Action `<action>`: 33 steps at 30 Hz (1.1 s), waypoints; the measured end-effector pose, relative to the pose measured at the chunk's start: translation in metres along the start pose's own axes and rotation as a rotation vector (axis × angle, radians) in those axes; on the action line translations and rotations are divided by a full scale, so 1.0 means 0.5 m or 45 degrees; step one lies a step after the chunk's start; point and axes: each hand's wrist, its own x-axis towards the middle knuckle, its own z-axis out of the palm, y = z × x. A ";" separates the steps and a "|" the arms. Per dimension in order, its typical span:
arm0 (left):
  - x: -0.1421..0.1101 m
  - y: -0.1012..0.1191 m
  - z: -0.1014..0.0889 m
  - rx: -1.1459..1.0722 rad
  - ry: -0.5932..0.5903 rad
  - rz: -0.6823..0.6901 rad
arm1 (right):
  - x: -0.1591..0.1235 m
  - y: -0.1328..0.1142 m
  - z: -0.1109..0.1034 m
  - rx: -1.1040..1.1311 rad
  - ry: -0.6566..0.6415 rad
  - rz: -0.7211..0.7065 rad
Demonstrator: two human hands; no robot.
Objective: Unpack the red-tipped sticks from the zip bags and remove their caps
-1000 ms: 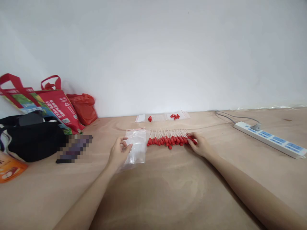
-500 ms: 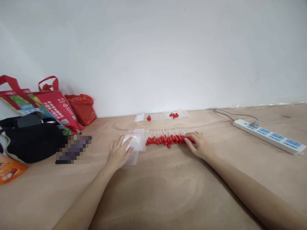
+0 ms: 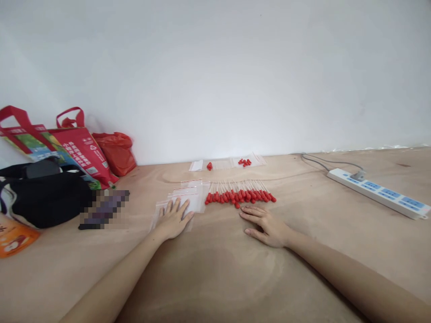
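Observation:
My left hand (image 3: pixel 173 220) lies flat with fingers spread on several clear zip bags (image 3: pixel 198 201), which overlap on the wooden table. My right hand (image 3: pixel 267 225) rests palm down on the bare wood, fingers stretched out and holding nothing. Just beyond its fingertips is a row of thin pale sticks with red heads (image 3: pixel 240 196). They lie side by side, heads toward me. One red head (image 3: pixel 237 206) sticks out nearer than the others.
Near the wall, a clear bag (image 3: pixel 257 159) has small red pieces (image 3: pixel 244 162) on or in it, left of which are more red pieces (image 3: pixel 209 166). A power strip (image 3: pixel 377 190) lies right. Shopping bags (image 3: pixel 82 154), a black bag (image 3: pixel 50 197) and a pixelated object (image 3: pixel 105 210) are left.
My right hand has left the right end of the red-headed sticks and come down nearer to me, uncovering them. My left hand has moved slightly toward me over the zip bags, which now spread farther left.

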 end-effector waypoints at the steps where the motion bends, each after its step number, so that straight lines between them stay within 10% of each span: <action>1: 0.002 0.002 -0.007 0.015 -0.008 0.009 | 0.000 0.000 -0.001 0.000 -0.001 0.001; 13: 0.047 0.142 -0.037 -0.088 0.481 0.159 | 0.002 0.011 -0.003 0.026 0.027 -0.032; 22: 0.043 0.146 -0.037 -0.121 0.710 0.135 | 0.004 0.007 -0.004 0.026 0.036 -0.027; 28: -0.033 0.131 -0.019 -0.424 0.752 0.721 | 0.005 0.014 0.003 -0.029 0.451 -0.008; 33: -0.061 0.144 0.018 -0.474 0.620 0.903 | 0.010 0.003 0.013 -0.127 0.449 -0.114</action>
